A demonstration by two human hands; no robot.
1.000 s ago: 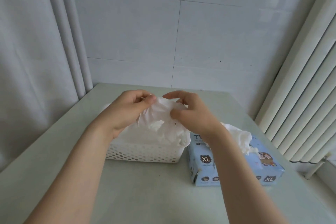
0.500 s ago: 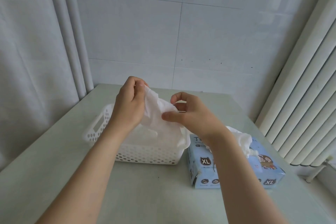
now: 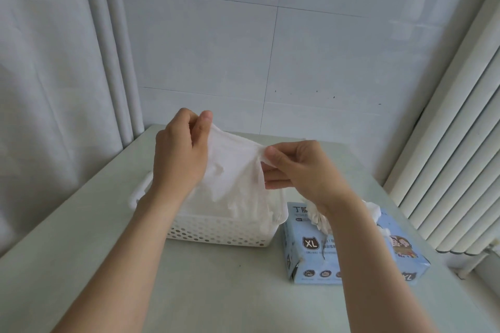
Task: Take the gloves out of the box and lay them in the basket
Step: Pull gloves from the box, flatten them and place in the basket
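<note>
1. Head view, progress: the thin white disposable glove [image 3: 235, 170] is out of the light-blue cardboard box marked XL [image 3: 311, 259] but is not yet laid down. It hangs over the white perforated plastic basket [image 3: 216, 232], with its lower end at the rim. More white gloves [image 3: 373, 209] bulge from the box's opening, so much likely remains to do.
2. Head view, grip: the left hand [image 3: 178, 159] pinches the glove's upper corner with its fingers [image 3: 204, 121]. The right hand [image 3: 303, 170] pinches the opposite edge.
3. Head view, look: the glove is limp, crinkled and slightly see-through, spread between both hands. Basket and box sit just beside each other on the pale green tabletop [image 3: 216, 292].
</note>
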